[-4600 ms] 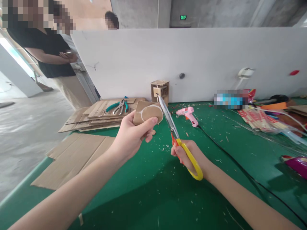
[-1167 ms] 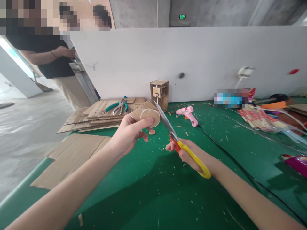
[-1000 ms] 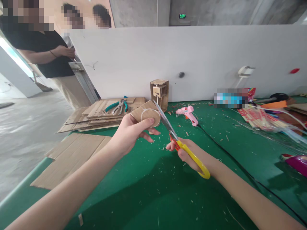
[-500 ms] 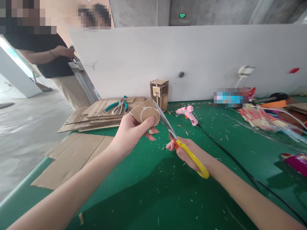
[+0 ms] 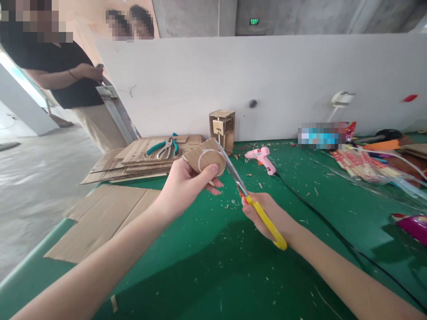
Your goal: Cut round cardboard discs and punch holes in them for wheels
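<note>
My left hand pinches a small piece of cardboard between thumb and fingers. A white circle is drawn on its face, and its right side is cut round along that line. My right hand is wrapped round the handles of a pair of scissors with yellow and orange grips. The blades point up and to the left, along the cardboard's right edge. Behind the piece stands a small cardboard box with a lettered block and a stick inside.
Teal-handled pliers lie on stacked cardboard, with a loose sheet nearer. A pink glue gun trails a black cord rightward. Packaged sticks and a purple object are at right. A person stands beyond the white partition.
The cardboard and my left hand have shifted slightly right. My right hand has tightened a little on the scissors, whose handles look closer together.
</note>
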`<state>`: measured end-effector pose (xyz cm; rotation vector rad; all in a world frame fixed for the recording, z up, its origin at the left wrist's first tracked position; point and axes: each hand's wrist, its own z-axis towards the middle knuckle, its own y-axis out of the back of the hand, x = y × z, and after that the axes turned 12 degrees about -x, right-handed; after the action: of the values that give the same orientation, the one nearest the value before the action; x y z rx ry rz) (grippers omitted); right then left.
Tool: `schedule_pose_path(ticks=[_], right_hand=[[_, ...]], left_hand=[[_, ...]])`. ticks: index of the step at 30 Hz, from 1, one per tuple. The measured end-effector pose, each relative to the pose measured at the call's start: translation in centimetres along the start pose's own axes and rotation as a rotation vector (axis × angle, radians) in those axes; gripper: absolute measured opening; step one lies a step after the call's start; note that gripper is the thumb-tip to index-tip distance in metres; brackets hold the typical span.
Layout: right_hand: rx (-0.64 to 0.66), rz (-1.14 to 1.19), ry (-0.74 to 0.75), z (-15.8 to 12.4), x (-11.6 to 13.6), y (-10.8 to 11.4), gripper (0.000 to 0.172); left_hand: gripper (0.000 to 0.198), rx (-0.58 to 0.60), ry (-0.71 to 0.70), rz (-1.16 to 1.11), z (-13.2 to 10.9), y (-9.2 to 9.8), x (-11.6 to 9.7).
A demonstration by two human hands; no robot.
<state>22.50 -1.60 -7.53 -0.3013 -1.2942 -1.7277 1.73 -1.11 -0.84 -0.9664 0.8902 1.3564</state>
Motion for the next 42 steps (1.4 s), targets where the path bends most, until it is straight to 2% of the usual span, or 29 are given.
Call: schedule_pose_path(ticks=[6, 19, 25, 33, 38, 42], right_hand=[[-0.033, -0.085, 0.029, 0.0, 0.1, -0.3, 0.053], [-0.117, -0.259, 0.109, 0.3, -0.4, -0.2, 0.048], [-0.049, -0.173, 0.087, 0.3, -1.2, 0.0, 0.049], [0.025, 0.113, 0.041, 0.3, -1.5, 0.7, 0.052], [0.06, 0.111, 0.024, 0.3, -1.4, 0.7, 0.049], [0.073, 0.127, 0.022, 0.4, -1.5, 0.5, 0.05]], left_hand=[[0.015, 0.022, 0.019, -0.007, 0.0, 0.0, -0.2], [0.014, 0.076, 0.035, -0.052, 0.0, 0.1, -0.4], [0.013, 0.082, 0.041, -0.101, 0.4, 0.4, 0.0], [0.014, 0.047, 0.091, -0.126, 0.9, 0.9, 0.1], [0.013, -0.016, 0.101, -0.221, 1.0, 0.8, 0.2], [0.016, -0.055, 0.102, -0.215, 1.0, 0.7, 0.0]])
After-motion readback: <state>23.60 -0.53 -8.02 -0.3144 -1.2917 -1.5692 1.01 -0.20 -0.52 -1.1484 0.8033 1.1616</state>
